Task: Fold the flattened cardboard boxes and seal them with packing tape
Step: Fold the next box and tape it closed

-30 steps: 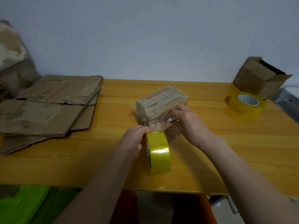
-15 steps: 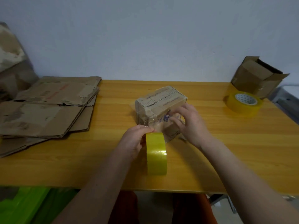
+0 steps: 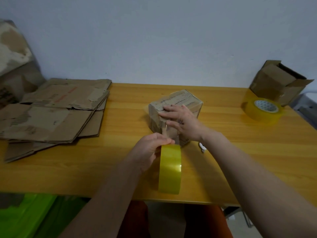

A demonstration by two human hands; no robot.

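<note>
A small folded cardboard box (image 3: 187, 99) stands in the middle of the wooden table (image 3: 240, 152), wrapped in clear tape. My left hand (image 3: 149, 150) grips a yellow tape roll (image 3: 169, 169) held on edge just in front of the box. A strip of clear tape runs from the roll up onto the box's near face. My right hand (image 3: 181, 121) lies with straight fingers pressing flat on the box's top and near edge, over the tape.
Several flattened cardboard boxes (image 3: 51, 114) are stacked at the table's left. A second tape roll (image 3: 264, 109) lies flat at the far right, beside an open folded box (image 3: 279, 83). A small white object (image 3: 202, 147) lies by my right wrist. Green plastic (image 3: 25, 217) sits below the table's front edge.
My right hand has moved from the box's near lower side up onto its top, fingers now spread flat. The tape roll has turned a little, edge-on to me.
</note>
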